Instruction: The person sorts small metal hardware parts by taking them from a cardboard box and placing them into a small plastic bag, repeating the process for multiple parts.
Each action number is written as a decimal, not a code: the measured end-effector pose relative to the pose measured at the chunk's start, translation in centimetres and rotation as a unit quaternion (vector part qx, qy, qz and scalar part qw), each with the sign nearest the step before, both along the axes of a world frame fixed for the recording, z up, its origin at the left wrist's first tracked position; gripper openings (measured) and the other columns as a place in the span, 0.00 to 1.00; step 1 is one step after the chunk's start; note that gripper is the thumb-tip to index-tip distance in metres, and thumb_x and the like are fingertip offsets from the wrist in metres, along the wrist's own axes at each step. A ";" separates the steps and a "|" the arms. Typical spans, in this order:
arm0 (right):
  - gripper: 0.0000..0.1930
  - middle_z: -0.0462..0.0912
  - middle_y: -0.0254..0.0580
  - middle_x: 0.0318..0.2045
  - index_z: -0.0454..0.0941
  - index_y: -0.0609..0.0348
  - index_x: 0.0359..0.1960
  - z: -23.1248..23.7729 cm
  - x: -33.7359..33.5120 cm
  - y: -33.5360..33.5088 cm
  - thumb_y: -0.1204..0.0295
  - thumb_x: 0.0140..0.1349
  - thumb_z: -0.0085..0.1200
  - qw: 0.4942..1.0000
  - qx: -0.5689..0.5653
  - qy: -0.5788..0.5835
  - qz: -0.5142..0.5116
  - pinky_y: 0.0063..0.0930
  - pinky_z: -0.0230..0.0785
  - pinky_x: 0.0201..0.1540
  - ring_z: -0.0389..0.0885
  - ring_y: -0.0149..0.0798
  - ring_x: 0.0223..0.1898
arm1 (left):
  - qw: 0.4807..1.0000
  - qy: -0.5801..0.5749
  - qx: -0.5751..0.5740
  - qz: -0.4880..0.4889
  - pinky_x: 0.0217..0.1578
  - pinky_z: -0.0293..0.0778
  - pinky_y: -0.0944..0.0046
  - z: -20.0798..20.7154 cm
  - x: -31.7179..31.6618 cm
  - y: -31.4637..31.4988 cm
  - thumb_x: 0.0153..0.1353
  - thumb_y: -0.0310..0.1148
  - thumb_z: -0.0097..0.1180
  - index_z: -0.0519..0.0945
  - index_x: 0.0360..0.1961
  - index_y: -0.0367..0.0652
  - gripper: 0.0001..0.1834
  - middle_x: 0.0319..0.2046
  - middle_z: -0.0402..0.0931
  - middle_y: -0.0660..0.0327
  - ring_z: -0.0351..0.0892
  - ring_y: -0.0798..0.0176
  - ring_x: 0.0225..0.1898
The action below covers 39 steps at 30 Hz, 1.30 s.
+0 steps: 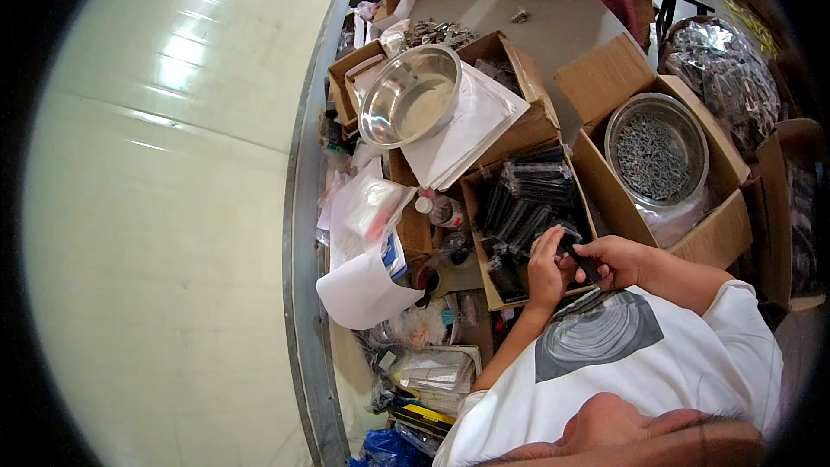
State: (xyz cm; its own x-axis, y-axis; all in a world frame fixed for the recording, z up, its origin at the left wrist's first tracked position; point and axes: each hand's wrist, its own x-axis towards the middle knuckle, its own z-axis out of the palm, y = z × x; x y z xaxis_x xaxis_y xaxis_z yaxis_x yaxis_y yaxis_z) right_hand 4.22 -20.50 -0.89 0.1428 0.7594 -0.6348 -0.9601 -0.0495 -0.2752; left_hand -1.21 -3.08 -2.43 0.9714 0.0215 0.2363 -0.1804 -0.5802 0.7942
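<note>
Both hands meet over the near right corner of an open cardboard box [474, 233]. Between them is a slim black bar-shaped piece [588, 268], its exact kind too small to make out. Fingers of my left hand [545, 272] close round its left side. My right hand [616, 261] grips it from the right, thumb on top. Inside the box lie many similar black pieces [523, 199], some seemingly in clear plastic wrap, stacked in loose bundles.
A steel bowl of small grey metal screws [654, 156] sits in a cardboard box [705, 238] on the right. Beyond my hands, an empty steel bowl [413, 99] rests on white papers [471, 125]. A capped bottle [443, 209] stands left of the black pieces. A pale wall [173, 233] borders the left.
</note>
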 end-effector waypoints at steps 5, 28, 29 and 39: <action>0.15 0.79 0.33 0.22 0.75 0.55 0.38 0.2 0.0 -0.2 0.57 0.68 0.44 0.989 0.023 0.060 -0.131 0.15 0.52 0.15 0.61 0.22 0.13 | 0.998 -0.035 0.029 -0.036 0.49 0.70 0.55 0.1 0.1 -0.7 0.57 0.42 0.57 0.74 0.51 0.32 0.26 0.52 0.72 0.46 0.72 0.44 0.52; 0.09 0.75 0.49 0.23 0.73 0.60 0.36 -10.5 13.9 -14.6 0.78 0.51 0.52 0.585 -0.506 -0.625 -0.110 0.40 0.71 0.31 0.77 0.44 0.26 | 0.975 0.155 -0.161 -0.020 0.37 0.73 0.74 4.5 0.1 -0.3 0.52 0.19 0.54 0.74 0.55 0.36 0.25 0.55 0.71 0.57 0.72 0.67 0.52; 0.08 0.75 0.43 0.23 0.73 0.60 0.37 -9.6 14.4 -15.1 0.75 0.55 0.48 0.734 -0.420 -0.483 -0.229 0.33 0.71 0.28 0.75 0.37 0.24 | 0.974 0.156 -0.160 -0.021 0.37 0.73 0.74 4.4 0.1 -0.1 0.52 0.19 0.54 0.74 0.55 0.36 0.25 0.55 0.71 0.57 0.72 0.67 0.52; 0.24 0.75 0.53 0.48 0.60 0.70 0.59 -3.2 10.5 -16.4 0.73 0.61 0.37 0.852 0.079 -0.163 -0.492 0.33 0.78 0.44 0.78 0.45 0.47 | 0.973 0.151 -0.173 -0.010 0.36 0.71 0.75 4.2 0.4 -0.5 0.52 0.19 0.54 0.75 0.53 0.36 0.24 0.54 0.72 0.59 0.74 0.68 0.50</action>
State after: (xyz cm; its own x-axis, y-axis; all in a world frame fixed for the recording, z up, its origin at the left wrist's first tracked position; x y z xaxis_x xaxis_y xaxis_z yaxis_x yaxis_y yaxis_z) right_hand 14.74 -36.85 -4.10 0.9080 0.2432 -0.3412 -0.3876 0.7968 -0.4635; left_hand -0.77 -3.59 1.73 0.9964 0.0302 -0.0787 0.0839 -0.2677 0.9599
